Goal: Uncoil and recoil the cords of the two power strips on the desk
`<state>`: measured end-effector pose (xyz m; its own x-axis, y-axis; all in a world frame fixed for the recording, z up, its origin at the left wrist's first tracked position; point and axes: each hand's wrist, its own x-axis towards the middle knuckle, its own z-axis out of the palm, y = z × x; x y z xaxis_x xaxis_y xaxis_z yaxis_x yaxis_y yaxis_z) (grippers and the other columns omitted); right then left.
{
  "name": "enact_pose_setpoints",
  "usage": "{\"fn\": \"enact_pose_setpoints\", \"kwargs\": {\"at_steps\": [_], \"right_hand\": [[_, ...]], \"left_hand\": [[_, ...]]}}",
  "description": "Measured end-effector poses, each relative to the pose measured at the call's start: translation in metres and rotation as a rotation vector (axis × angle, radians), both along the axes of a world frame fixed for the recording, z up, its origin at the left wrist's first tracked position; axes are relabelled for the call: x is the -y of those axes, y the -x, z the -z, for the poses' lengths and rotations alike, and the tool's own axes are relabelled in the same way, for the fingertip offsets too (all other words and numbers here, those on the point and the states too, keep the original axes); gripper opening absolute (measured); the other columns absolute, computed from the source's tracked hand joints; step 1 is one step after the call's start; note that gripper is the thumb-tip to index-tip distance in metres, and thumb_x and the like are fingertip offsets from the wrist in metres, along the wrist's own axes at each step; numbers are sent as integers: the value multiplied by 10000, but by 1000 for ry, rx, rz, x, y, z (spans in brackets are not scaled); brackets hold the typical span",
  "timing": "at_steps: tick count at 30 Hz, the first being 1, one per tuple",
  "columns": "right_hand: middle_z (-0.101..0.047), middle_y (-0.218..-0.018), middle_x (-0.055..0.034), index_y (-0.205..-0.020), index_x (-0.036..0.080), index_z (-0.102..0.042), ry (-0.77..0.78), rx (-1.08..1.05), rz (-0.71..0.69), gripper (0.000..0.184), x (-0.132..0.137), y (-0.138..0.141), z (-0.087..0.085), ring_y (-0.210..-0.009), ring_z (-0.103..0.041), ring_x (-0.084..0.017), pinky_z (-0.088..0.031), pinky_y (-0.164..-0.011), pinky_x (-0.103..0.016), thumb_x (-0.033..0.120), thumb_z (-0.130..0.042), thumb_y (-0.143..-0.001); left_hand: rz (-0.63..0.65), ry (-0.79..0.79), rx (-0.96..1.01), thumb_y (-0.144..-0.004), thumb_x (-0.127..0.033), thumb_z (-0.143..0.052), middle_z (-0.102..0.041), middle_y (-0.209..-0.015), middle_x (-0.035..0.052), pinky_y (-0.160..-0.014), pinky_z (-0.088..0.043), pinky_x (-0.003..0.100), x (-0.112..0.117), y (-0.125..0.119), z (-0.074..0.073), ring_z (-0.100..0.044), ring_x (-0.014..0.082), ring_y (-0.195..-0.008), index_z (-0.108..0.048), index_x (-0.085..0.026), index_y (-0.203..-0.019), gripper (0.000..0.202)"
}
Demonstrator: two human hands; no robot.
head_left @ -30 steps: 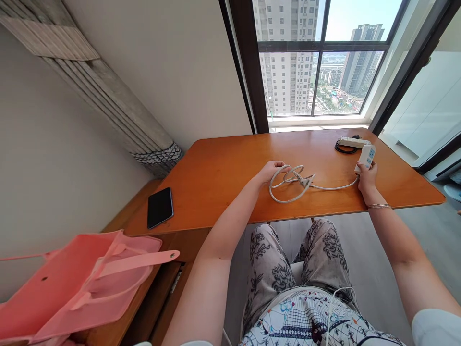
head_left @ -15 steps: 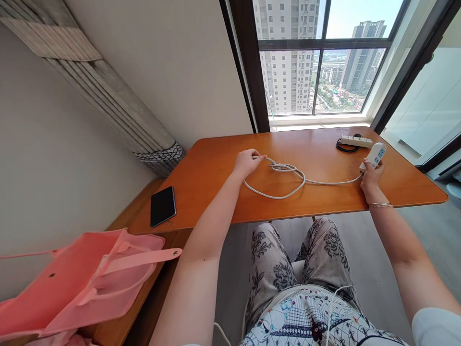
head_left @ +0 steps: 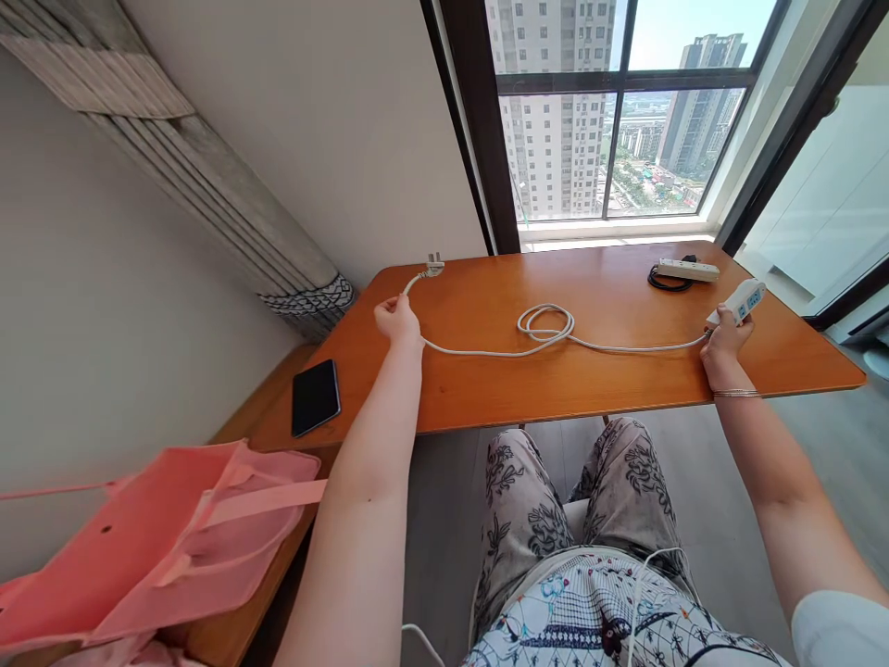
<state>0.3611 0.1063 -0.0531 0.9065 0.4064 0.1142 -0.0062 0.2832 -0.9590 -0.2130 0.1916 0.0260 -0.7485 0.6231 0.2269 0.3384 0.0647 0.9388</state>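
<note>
My left hand (head_left: 398,320) is closed on a white power cord (head_left: 479,353) near its plug (head_left: 434,266), which sticks up past the fingers. From there the cord runs right across the wooden table (head_left: 375,371), with a loose loop in the middle. It ends at a white power strip (head_left: 740,301) that my right hand (head_left: 723,341) grips above the table's right side. The strip is tilted, its socket face partly visible.
A second power strip (head_left: 687,270) with a coiled black cord lies at the back right. A black phone (head_left: 315,398) rests at the table's left. The pink bag (head_left: 167,547) stands open at lower left. A window (head_left: 618,139) is behind the table.
My left hand has moved left with the plug end, drawing the cord out longer and making the loop smaller. My right hand and the power strip have shifted slightly right.
</note>
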Motion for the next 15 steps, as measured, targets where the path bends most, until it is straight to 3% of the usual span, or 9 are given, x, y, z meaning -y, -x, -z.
{"fn": "enact_pose_setpoints", "kwargs": {"at_steps": [3,6,9,11,15], "right_hand": [[-538,-1171,-43,-1170,258,-420,8,16,-18,552,-1,4,-1,-802,-603,-155,-490,-508,-269,485,-682,-740],[-546,-1146,-40,-1139,241,-422,-9,-13,-20,541,1,8,-3,-788,-588,-144,-467,-503,-247,407,-702,-707],[-556,-1134,-36,-1115,232,-424,-23,-36,-27,530,3,11,-6,-790,-577,-136,-451,-498,-230,353,-709,-685],[-561,-1127,-33,-1106,231,-427,-26,-35,-35,524,4,13,-7,-790,-572,-132,-445,-494,-221,334,-709,-677],[-566,-1116,-31,-1101,228,-429,-29,-28,-50,514,5,15,-9,-782,-561,-122,-435,-482,-207,310,-699,-672]], "left_hand": [[-7,152,17,-795,-148,-594,-580,-943,38,-910,-513,322,7,3,10,-638,178,-962,-436,-212,-885,193],[39,235,-1,-730,-154,-681,-618,-1122,125,-999,-490,452,12,0,18,-621,283,-1130,-477,-207,-903,273],[82,304,-155,-695,-175,-740,-498,-1434,199,-1129,-345,605,17,-13,22,-399,401,-1423,-531,-211,-992,366],[193,324,-376,-738,-223,-733,-376,-1564,193,-1175,-280,616,22,-31,23,-267,397,-1509,-547,-217,-1110,415],[637,210,-716,-888,-342,-615,-439,-1543,170,-1204,-304,487,40,-82,22,-365,299,-1480,-564,-204,-1250,391]]}}
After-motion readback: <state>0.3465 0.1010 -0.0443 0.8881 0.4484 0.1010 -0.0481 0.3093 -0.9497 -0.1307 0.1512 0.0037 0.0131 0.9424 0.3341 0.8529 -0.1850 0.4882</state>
